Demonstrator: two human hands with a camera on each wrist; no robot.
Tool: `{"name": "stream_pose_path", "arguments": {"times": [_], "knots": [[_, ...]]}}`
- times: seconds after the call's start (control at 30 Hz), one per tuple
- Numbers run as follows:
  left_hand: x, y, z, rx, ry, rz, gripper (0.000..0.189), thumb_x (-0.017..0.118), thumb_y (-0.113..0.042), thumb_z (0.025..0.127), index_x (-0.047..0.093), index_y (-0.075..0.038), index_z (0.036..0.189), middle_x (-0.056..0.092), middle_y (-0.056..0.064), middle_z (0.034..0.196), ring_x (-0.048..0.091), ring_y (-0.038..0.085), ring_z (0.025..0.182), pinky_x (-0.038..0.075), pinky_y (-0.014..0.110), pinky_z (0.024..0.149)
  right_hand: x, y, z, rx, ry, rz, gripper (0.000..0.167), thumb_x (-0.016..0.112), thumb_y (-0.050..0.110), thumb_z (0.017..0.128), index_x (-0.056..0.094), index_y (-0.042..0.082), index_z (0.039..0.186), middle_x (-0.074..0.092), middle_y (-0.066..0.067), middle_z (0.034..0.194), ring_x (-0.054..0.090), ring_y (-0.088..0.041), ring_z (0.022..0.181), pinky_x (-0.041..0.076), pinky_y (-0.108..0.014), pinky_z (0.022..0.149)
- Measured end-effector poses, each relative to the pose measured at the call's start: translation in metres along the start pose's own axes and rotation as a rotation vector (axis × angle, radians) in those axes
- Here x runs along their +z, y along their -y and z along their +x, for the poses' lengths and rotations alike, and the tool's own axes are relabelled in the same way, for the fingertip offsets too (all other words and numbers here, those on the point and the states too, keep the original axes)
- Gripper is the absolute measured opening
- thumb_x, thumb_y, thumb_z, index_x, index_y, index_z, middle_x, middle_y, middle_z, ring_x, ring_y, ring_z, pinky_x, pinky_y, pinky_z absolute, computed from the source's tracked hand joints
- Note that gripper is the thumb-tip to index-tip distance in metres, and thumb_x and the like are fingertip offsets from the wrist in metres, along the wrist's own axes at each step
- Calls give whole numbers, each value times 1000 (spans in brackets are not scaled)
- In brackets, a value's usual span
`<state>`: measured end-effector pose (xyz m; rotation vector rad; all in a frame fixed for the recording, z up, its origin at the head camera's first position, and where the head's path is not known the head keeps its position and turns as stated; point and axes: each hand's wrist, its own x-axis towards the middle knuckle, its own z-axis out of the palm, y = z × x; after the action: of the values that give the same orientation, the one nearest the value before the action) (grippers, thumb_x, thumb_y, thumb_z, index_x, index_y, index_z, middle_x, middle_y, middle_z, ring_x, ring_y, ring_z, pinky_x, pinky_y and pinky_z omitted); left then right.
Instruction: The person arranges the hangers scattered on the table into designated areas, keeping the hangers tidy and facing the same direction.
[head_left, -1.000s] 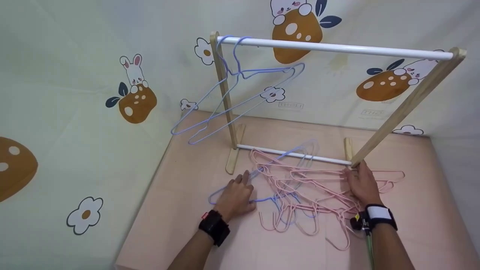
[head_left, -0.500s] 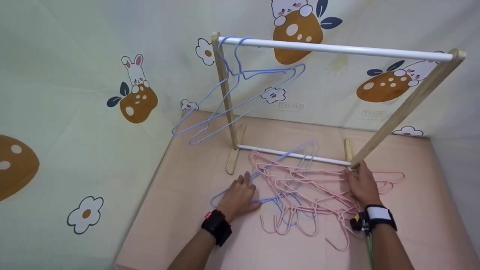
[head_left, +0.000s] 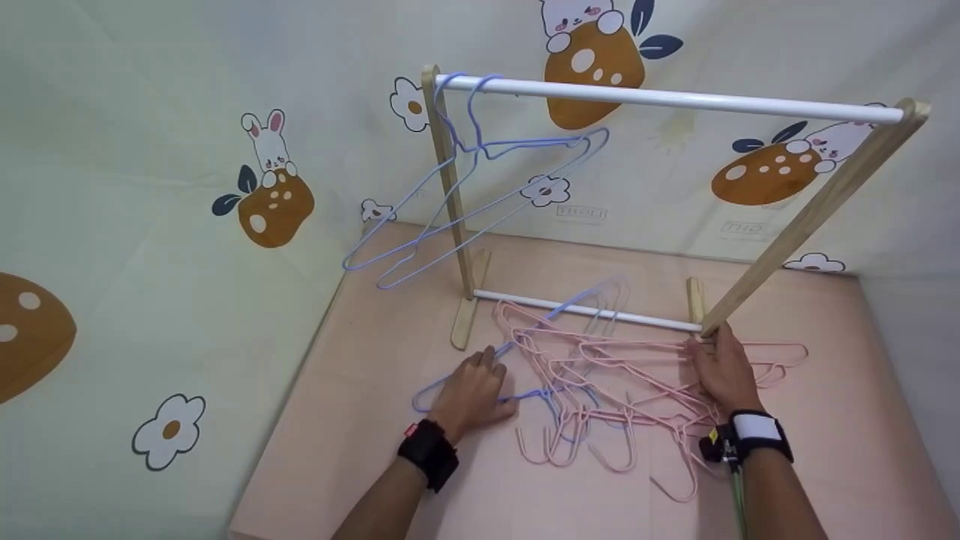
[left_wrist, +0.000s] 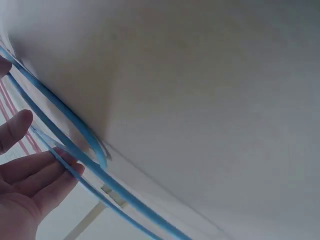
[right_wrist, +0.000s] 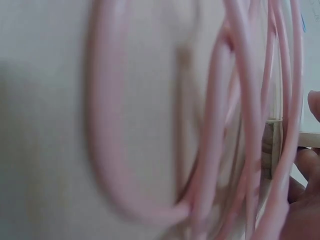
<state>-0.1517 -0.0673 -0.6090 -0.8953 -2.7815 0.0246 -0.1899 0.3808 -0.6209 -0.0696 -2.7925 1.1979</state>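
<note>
In the head view my left hand lies across a blue wire hanger on the table, fingers at one bar and thumb at another. The left wrist view has the blue hanger wires passing between the spread thumb and the fairly straight fingers. My right hand grips the front part of a clothes rack's right foot, which it hides. Overlapping pink hangers lie between the hands, some running under the right one. Two more blue hangers hang at the left end of the top rail.
The rack's lower white bar crosses behind the pile, over the far ends of some hangers. Several pink hooks point toward the front. A printed cloth wall stands close behind, another on the left.
My left hand and the blue hanger under it shift slightly right, then back left; the pile's left part moves a little left with them. The right hand and rack stay put.
</note>
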Motion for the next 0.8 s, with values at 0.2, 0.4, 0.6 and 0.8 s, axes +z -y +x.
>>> {"name": "stream_pose_path", "arguments": {"times": [0.2, 0.4, 0.6, 0.8], "knots": [[0, 9, -4, -4, -95, 17, 49, 75, -50, 95, 75, -2, 102, 73, 25, 129, 74, 37, 114, 62, 44, 96, 0, 0, 1, -28, -22, -1, 43, 63, 24, 112, 48, -8, 137, 58, -35, 129, 57, -51, 120, 42, -66, 98], [3, 16, -7, 29, -249, 32, 44, 83, -46, 90, 75, -2, 93, 75, 25, 125, 75, 36, 110, 62, 43, 95, 1, 0, 1, -24, -15, 16, 46, 64, 24, 111, 47, -7, 141, 56, -36, 136, 54, -53, 128, 40, -68, 104], [5, 26, -10, 59, -342, 17, 45, 89, -43, 85, 75, 0, 82, 74, 27, 126, 76, 38, 109, 63, 44, 95, 2, -1, 0, -17, -19, 1, 42, 64, 23, 112, 48, -6, 137, 56, -35, 133, 55, -53, 126, 41, -69, 102], [2, 38, -18, 34, -334, 46, 52, 90, -48, 85, 78, 2, 78, 73, 28, 128, 75, 39, 110, 62, 43, 96, 3, -2, 1, -28, -34, 7, 40, 63, 22, 111, 49, -6, 135, 58, -34, 130, 57, -51, 123, 42, -67, 101]]}}
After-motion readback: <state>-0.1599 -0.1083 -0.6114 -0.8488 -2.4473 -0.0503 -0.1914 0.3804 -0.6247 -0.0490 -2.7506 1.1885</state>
